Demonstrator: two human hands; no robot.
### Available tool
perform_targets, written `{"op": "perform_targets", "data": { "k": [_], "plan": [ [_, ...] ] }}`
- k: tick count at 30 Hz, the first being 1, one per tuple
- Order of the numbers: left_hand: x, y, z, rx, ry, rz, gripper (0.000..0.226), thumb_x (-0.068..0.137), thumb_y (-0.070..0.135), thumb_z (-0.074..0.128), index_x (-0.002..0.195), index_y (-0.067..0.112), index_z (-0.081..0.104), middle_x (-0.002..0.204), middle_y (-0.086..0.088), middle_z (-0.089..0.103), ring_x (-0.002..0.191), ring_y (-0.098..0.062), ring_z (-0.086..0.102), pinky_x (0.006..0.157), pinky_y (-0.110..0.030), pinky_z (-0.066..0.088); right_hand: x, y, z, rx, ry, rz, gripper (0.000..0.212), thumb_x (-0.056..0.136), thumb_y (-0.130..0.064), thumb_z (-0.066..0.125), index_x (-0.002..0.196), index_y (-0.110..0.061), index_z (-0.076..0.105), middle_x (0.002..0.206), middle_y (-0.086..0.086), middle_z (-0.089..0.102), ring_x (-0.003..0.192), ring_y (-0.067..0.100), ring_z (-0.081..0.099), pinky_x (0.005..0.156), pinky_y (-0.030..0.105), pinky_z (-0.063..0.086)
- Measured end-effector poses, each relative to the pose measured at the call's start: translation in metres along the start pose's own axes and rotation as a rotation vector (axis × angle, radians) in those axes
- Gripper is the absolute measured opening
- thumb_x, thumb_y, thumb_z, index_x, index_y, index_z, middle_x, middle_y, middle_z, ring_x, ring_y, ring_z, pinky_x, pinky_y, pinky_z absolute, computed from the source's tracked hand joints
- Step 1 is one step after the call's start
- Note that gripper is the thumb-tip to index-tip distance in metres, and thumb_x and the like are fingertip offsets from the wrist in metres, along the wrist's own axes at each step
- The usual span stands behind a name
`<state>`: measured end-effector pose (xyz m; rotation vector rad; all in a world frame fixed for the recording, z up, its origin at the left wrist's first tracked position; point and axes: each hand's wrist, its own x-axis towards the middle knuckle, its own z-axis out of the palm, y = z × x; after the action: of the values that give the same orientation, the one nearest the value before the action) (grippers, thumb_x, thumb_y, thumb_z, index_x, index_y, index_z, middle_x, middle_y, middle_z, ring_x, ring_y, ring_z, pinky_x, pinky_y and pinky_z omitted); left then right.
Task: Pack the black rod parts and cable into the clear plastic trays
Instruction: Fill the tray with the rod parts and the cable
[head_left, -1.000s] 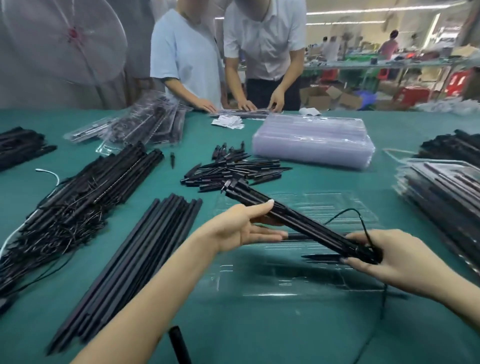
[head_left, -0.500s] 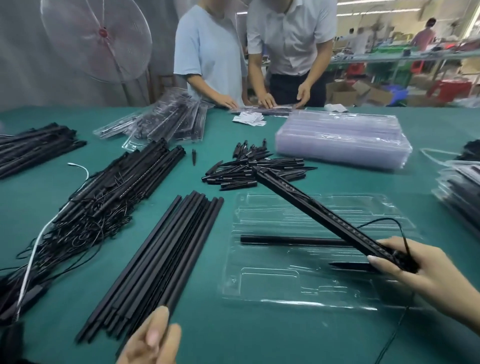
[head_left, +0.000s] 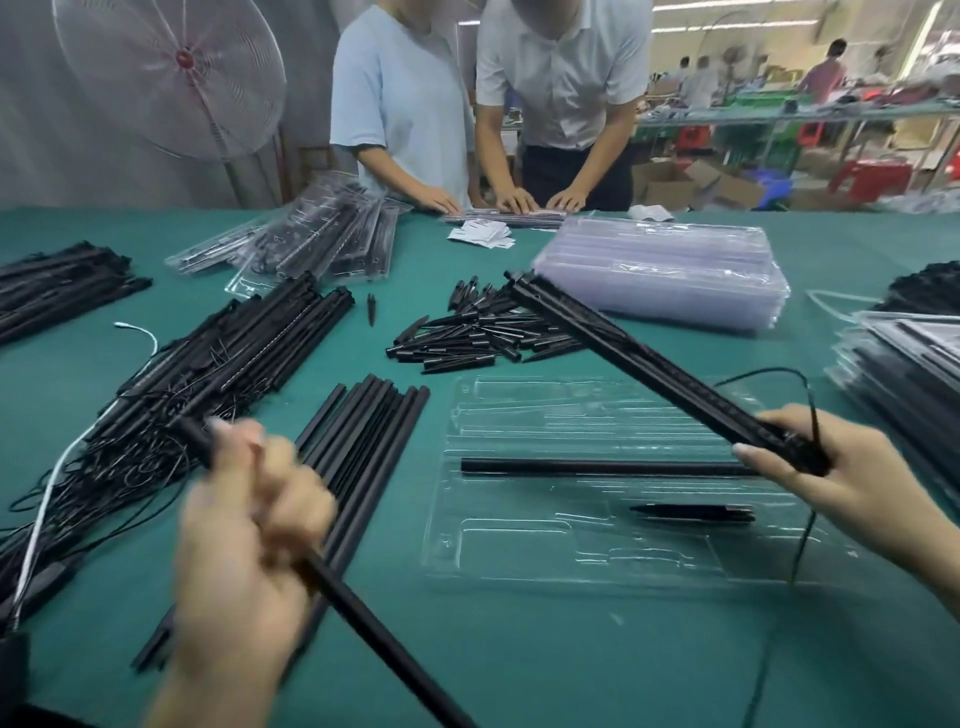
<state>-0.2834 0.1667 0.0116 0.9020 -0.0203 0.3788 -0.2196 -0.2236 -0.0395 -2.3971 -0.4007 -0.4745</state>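
A clear plastic tray (head_left: 519, 551) lies on the green table in front of me. One black rod (head_left: 597, 466) and a short pointed black part (head_left: 696, 513) lie in its slots. My right hand (head_left: 841, 478) grips the near end of a long black rod with holes (head_left: 639, 358), held slanted above the tray; its thin black cable (head_left: 805, 519) hangs down past my hand. My left hand (head_left: 244, 545), blurred, grips a plain black rod (head_left: 374, 629) lifted over the pile of plain black rods (head_left: 363, 421).
Short pointed black parts (head_left: 478, 332) are heaped behind the tray. Cabled rods (head_left: 218, 374) lie piled at left, a stack of empty clear trays (head_left: 665, 270) at the back, packed trays (head_left: 904, 358) at right. Two people (head_left: 561, 104) work at the far edge.
My left hand let go of the holed rod, dropped to the lower left and has come up gripping a plain rod from the pile. My right hand keeps the holed rod tilted over the tray.
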Motion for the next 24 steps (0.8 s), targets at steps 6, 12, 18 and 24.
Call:
{"op": "perform_targets", "data": {
  "k": [6,12,18,24],
  "plan": [
    [0.083,0.021,-0.037,-0.364,0.38,0.001,0.059,0.103,0.028,0.037,0.046,0.013,0.04,0.039,0.008,0.028,0.029,-0.004,0.026,0.036,-0.014,0.026,0.025,0.025,-0.025,-0.169,0.188,0.034,0.034,0.077,-0.052,0.06,0.099,-0.026,0.066,0.078,-0.008,0.063,0.07,0.02,0.059,0.065,0.035,0.043],
    [0.127,0.012,-0.049,-0.235,0.43,-0.105,0.042,0.105,0.032,0.031,0.066,0.016,0.028,0.041,0.008,0.026,0.031,-0.006,0.022,0.04,-0.013,0.023,0.049,0.027,-0.035,-0.25,0.236,-0.002,0.04,0.081,-0.047,0.059,0.106,-0.017,0.066,0.084,-0.005,0.06,0.076,0.024,0.057,0.07,0.036,0.047],
    [0.146,-0.005,-0.042,-0.088,0.419,-0.244,0.039,0.106,0.034,0.027,0.069,0.019,0.027,0.058,0.006,0.021,0.034,-0.004,0.022,0.041,-0.013,0.024,0.079,0.027,-0.045,-0.409,0.071,-0.126,0.049,0.078,-0.053,0.053,0.11,-0.017,0.065,0.092,-0.008,0.056,0.077,0.028,0.062,0.066,0.042,0.052],
    [0.171,-0.02,-0.048,0.032,0.445,-0.365,0.036,0.107,0.022,0.02,0.072,0.019,0.025,0.066,0.004,0.016,0.044,-0.006,0.021,0.041,-0.014,0.023,0.082,0.032,-0.036,-0.371,-0.04,-0.215,0.056,0.086,-0.065,0.048,0.111,-0.018,0.065,0.1,-0.002,0.066,0.07,0.023,0.064,0.061,0.036,0.052]
  ]
}}
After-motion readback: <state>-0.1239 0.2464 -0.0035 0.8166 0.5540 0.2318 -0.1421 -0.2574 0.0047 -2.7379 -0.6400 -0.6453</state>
